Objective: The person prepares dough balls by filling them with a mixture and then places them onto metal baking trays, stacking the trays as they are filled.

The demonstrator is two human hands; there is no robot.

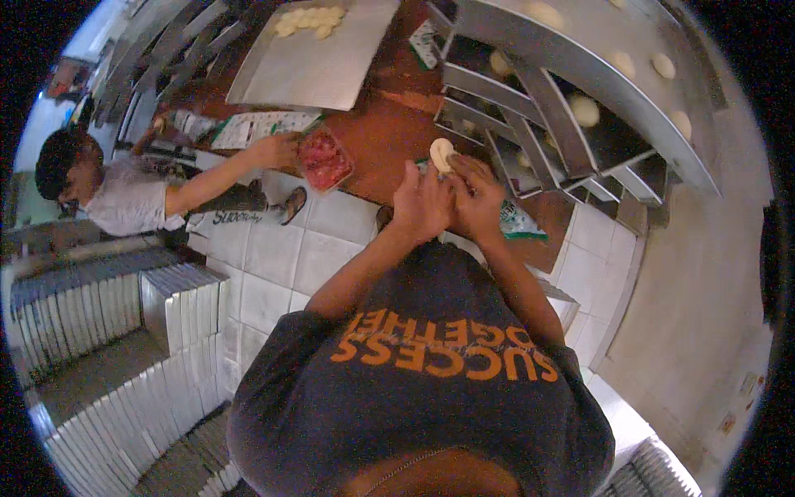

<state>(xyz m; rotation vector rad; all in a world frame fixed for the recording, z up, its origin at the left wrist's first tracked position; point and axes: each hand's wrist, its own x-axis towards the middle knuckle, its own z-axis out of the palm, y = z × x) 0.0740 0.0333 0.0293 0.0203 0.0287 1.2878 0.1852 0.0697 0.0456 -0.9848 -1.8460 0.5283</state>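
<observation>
A pale, flattened piece of dough (pixel 442 154) is held up in front of my chest, over the red-brown table (pixel 389 157). My right hand (pixel 478 195) has its bent fingers on the dough's right and lower edge. From the other side my left hand (pixel 424 203) meets it, its fingers at the dough's lower edge and its thumb raised clear. The fingertips of both hands partly cover the lower part of the dough. Left of my hands, at the table edge, is a clear tub of red filling (pixel 324 159).
A co-worker's hand (pixel 277 151) reaches to the tub from the left. Beyond lies a metal tray (pixel 323 74) with several pale dough pieces (pixel 308 21). Stacked metal trays (pixel 571 37) with dough balls (pixel 584 109) stand right. A green-white packet (pixel 520 219) lies near my right hand. Metal pans (pixel 79 311) fill the lower left.
</observation>
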